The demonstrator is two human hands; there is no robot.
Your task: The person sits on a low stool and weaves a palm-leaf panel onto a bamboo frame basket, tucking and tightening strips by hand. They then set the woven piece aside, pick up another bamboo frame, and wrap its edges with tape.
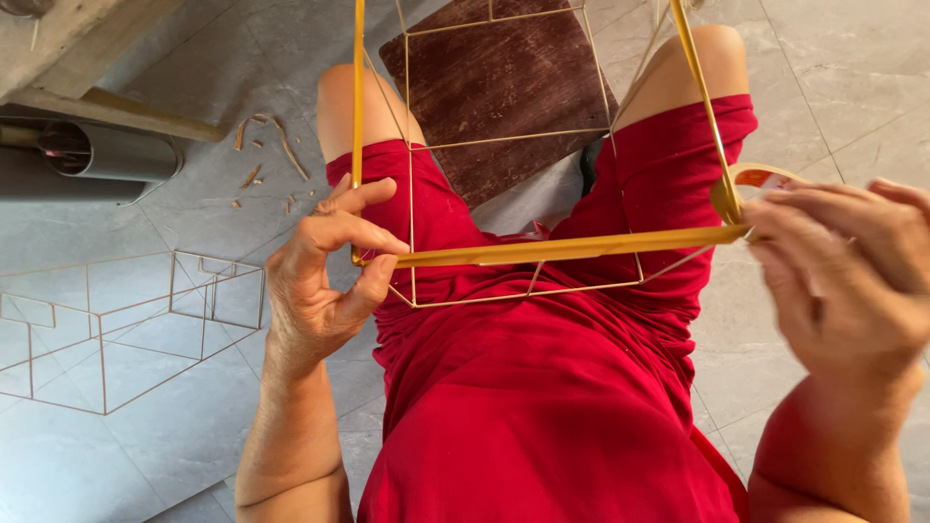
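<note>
Head view: looking straight down at a seated person's lap, with a stick frame (504,194) held over red shorts (542,387).
Frame: thin pale sticks joined into a box shape; it sits between the knees, just above the lap, probably so both hands can reach its near edge.
Yellow strip (572,247): lies along the frame's near bar from corner to corner, and more yellow runs up both side bars; it seems pulled taut between the hands.
Left hand (325,281): at the frame's left corner, thumb and forefinger pinched on the strip's end where it meets the upright, the other fingers curled; I judge this pins the end down.
Right hand (852,281): at the frame's right corner, closed around a tape roll (751,184), fingertips touching the strip's far end.
Board (499,92): dark brown, on the floor beyond the frame, seen through its bars.
Second frame (136,320): left of the held frame, lying on the grey tiles, well apart from both hands.
Scraps (266,145): wood shavings scattered on the tiles, beyond the second frame.
Pipe (111,150): grey tube by the wall, far left of the frame.
</note>
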